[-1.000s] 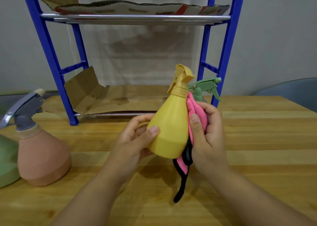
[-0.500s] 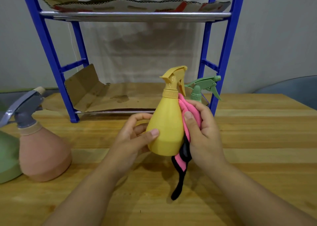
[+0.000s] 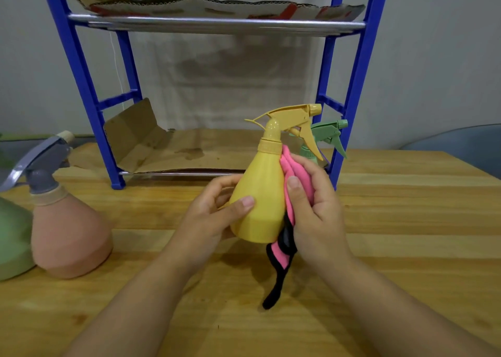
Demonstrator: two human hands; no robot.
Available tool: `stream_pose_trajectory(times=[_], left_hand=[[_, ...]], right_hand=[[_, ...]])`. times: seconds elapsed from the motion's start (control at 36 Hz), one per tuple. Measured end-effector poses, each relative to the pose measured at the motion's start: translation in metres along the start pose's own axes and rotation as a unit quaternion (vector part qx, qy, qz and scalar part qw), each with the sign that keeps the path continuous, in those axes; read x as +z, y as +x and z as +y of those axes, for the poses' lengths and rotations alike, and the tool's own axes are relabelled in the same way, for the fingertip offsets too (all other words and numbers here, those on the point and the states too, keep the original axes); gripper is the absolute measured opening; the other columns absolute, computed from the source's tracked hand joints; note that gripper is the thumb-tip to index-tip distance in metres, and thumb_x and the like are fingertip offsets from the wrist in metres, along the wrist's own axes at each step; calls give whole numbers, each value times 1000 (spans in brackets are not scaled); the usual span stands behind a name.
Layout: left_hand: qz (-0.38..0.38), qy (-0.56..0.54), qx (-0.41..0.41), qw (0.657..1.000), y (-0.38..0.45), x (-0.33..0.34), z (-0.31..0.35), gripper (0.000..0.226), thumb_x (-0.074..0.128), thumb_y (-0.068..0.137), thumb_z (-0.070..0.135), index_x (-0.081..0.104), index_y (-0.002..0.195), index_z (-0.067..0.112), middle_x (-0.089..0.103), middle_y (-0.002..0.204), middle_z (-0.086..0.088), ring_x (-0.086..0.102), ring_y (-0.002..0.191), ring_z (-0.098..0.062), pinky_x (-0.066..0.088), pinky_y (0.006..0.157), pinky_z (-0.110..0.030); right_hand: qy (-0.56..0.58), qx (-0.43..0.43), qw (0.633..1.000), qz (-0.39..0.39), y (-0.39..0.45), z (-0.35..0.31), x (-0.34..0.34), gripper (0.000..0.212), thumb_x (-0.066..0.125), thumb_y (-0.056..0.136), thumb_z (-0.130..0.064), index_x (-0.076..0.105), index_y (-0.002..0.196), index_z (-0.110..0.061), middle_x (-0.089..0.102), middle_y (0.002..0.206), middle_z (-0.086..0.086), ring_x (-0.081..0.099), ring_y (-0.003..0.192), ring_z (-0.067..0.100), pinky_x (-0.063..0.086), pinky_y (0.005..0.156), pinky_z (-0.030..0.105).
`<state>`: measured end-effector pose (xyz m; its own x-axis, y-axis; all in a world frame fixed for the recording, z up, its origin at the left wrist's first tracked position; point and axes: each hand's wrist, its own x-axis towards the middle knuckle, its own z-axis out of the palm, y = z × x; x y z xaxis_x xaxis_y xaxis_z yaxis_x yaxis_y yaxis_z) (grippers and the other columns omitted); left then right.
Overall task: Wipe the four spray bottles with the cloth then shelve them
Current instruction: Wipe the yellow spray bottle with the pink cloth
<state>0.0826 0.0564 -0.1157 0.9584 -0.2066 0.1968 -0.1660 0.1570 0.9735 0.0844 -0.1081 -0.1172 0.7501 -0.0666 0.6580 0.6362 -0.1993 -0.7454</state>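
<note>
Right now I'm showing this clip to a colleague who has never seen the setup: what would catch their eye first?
The yellow spray bottle, held upright mid-frame above the wooden table: the left hand grips its body while the right hand presses a pink cloth against its side. Behind stands a blue shelf rack lined with cardboard. At far left a pink spray bottle stands on the table.

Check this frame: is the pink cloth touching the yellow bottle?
Touching. The head view shows the right hand pressing the cloth flat against the yellow bottle, with no gap along its right side.
</note>
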Motion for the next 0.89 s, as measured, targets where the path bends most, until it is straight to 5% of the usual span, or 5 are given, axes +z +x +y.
stream_pose_trajectory(times=[0.19, 0.36, 0.58, 0.72, 0.89], left_hand=[[-23, 2, 14, 1000, -3, 2, 6, 52, 76, 59, 17, 64, 104, 41, 69, 107, 5, 71, 88, -12, 58, 65, -27], [-5, 5, -7, 1000, -3, -4, 4, 51, 74, 71, 25, 58, 119, 29, 68, 114, 2, 68, 100, -21, 57, 81, -50], [-2, 15, 8, 1000, -2, 8, 4, 55, 75, 58, 26, 58, 108, 39, 60, 114, 7, 68, 92, -15, 60, 71, -32], [-26, 6, 9, 1000, -2, -2, 4, 65, 83, 61, 30, 60, 122, 31, 64, 119, 4, 67, 102, -20, 58, 76, -40], [-26, -18, -15, 999, -2, 0, 0, 51, 69, 71, 28, 57, 121, 24, 68, 113, 2, 67, 101, -22, 57, 75, -38]], right_hand=[[-77, -110, 990, -34, -3, -3, 3, 36, 46, 97, -16, 46, 131, -26, 46, 133, -20, 42, 128, 0, 34, 104, 15], [9, -12, 999, -51, 2, -4, -1, 34, 46, 96, -25, 49, 127, -38, 53, 132, -20, 46, 125, -2, 40, 106, 27], [-32, -25, 998, -45, -1, -3, 0, 34, 45, 97, -28, 44, 125, -47, 46, 126, -33, 43, 125, -5, 39, 106, 22], [32, 3, 998, -47, 3, -9, -2, 25, 47, 96, -31, 50, 111, -50, 55, 111, -37, 52, 112, -10, 45, 90, 11], [58, 66, 996, -32, 7, -9, -3, 26, 49, 97, -26, 55, 119, -37, 59, 118, -20, 55, 112, -3, 49, 96, 26]])
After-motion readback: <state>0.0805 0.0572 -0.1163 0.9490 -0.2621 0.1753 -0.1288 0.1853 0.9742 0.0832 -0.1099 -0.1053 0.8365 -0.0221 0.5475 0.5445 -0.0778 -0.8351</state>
